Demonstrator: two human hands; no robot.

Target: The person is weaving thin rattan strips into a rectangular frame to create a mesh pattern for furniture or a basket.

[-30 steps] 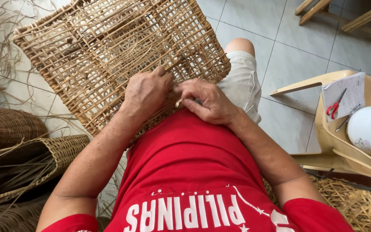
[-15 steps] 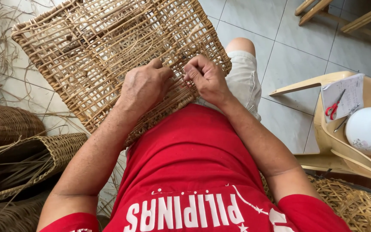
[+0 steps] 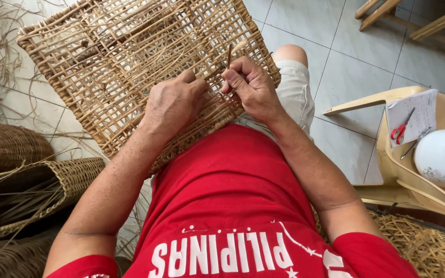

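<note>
A large open-weave rattan panel [image 3: 114,62] rests tilted on my lap, reaching out over the tiled floor. My left hand [image 3: 173,105] presses flat on its near edge, fingers curled onto the weave. Right beside it, my right hand [image 3: 251,87] pinches a thin rattan strand [image 3: 229,54] that sticks up from the panel. I wear a red shirt and pale shorts; one knee shows past the panel.
Woven baskets [image 3: 52,180] and loose rattan strips lie at the left. A plastic chair [image 3: 403,170] at the right holds paper, red scissors [image 3: 400,131] and a white appliance [image 3: 444,157]. More woven material [image 3: 428,247] sits at lower right. Wooden furniture legs stand at top right.
Both hands have moved forward along the panel's near edge. My right hand has risen and now pulls a strand upward; the panel sits a little closer.
</note>
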